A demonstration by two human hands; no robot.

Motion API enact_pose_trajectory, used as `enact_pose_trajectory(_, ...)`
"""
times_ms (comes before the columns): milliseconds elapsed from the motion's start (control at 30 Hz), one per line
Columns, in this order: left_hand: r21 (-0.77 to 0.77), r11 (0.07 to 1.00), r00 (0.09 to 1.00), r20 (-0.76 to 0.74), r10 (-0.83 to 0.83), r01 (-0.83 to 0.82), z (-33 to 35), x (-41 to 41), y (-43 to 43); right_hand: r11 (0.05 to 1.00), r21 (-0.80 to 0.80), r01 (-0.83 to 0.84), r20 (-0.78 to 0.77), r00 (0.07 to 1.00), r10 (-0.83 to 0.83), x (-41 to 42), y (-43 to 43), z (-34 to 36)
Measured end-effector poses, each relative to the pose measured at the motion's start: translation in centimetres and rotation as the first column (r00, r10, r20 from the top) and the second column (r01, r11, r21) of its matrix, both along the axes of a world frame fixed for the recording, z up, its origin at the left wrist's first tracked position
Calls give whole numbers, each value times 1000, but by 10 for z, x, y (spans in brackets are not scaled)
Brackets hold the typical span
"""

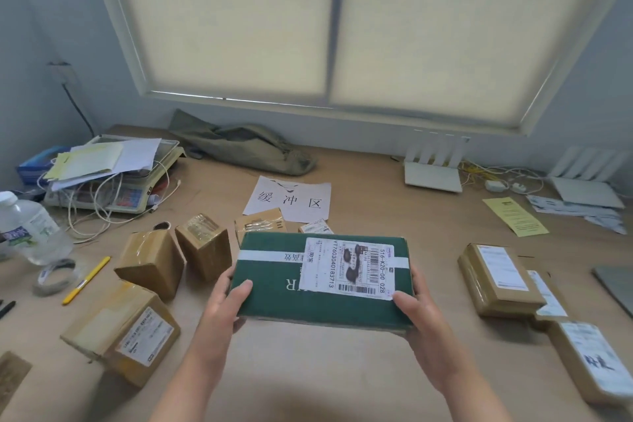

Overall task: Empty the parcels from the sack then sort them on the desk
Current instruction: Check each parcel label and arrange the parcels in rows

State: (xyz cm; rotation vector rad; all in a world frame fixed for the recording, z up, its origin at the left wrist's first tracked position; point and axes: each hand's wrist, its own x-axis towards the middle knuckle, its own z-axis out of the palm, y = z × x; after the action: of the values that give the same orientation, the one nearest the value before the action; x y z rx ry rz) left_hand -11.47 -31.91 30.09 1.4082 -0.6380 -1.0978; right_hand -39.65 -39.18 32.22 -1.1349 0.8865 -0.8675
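A flat dark green parcel (pixel 274 298) with a white shipping label is held above the desk's middle. My left hand (pixel 227 298) grips its left edge, thumb on top. My right hand (pixel 416 315) grips its right edge the same way. The olive sack (pixel 239 144) lies crumpled and flat at the back of the desk. Brown cardboard parcels stand on the left (pixel 150 264) (pixel 203 245) (pixel 126 329). Two more brown parcels (pixel 498 277) (pixel 589 356) lie on the right. Small parcels (pixel 260 223) sit partly hidden behind the green one.
A paper sign (pixel 291 197) with printed characters lies mid-desk. A scale piled with papers and cables (pixel 109 175) sits at the back left, beside a water bottle (pixel 27 226), tape roll (pixel 56 276) and yellow pen (pixel 87 279). White routers (pixel 433 171) and a yellow slip (pixel 515 216) are back right.
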Motion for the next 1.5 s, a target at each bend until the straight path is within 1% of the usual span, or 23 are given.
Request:
enact_pose_trajectory(67,-25,999,995,-89,-43,41,5,-10,-1,999,24,-44,-16,999,44,-7,2,4)
enact_pose_trajectory(100,-44,999,992,-125,-37,31,7,-14,-3,998,37,-59,-24,998,60,-9,4,5)
enact_pose_trajectory(167,-81,997,989,-149,-7,-5,6,-21,-8,996,71,-62,-25,998,64,-13,7,5)
enact_pose_trajectory(267,-110,994,988,-154,8,-25,8,-29,-14,989,142,-34,26,999,31,-23,7,1)
enact_pose_trajectory(400,-113,994,993,-114,-16,3,14,-39,-22,958,271,93,60,992,-113,-38,3,-7)
enact_pose_trajectory(500,-85,996,996,-73,-44,38,12,-47,-30,934,329,140,85,981,-177,-49,1,-9)
enact_pose_trajectory(567,-52,992,991,-70,-115,112,10,-48,-32,937,323,129,108,979,-172,-56,3,-7)
enact_pose_trajectory(600,-35,981,979,-76,-191,189,9,-47,-32,942,312,122,114,980,-165,-60,5,-4)
enact_pose_trajectory(667,4,927,922,-107,-373,376,7,-43,-28,951,292,99,120,983,-139,-72,7,4)
enact_pose_trajectory(733,44,852,845,-166,-508,521,3,-38,-24,951,304,55,112,989,-94,-86,9,12)
enact_pose_trajectory(800,51,809,795,-234,-560,585,-1,-36,-24,944,329,2,78,997,-29,-96,11,18)
enact_pose_trajectory(867,49,796,767,-307,-563,603,-4,-37,-26,941,338,25,-7,1000,-24,-101,12,21)
enact_pose_trajectory(933,63,793,762,-332,-556,606,-10,-46,-28,935,329,132,-87,990,-109,-102,9,19)
enact_pose_trajectory(1033,105,805,794,-281,-540,584,-23,-75,-30,864,329,382,-211,921,-327,-101,4,8)
enact_pose_trajectory(1100,122,813,809,-260,-527,569,-33,-97,-28,811,341,475,-192,880,-435,-104,2,-2)
enact_pose_trajectory(1167,130,794,790,-281,-545,594,-42,-120,-24,751,352,559,-127,823,-553,-113,2,-13)
enact_pose_trajectory(1233,117,761,751,-309,-583,638,-52,-140,-19,682,411,605,-74,768,-636,-122,4,-22)
enact_pose_trajectory(1300,128,735,728,-325,-603,666,-61,-158,-16,650,464,601,-60,754,-654,-131,9,-31)
enact_pose_trajectory(1433,194,746,759,-321,-566,638,-70,-182,-17,629,458,628,-67,731,-680,-154,18,-45)
enact_pose_trajectory(1500,231,715,749,-275,-603,660,-75,-193,-21,639,419,645,-57,721,-691,-168,21,-49)
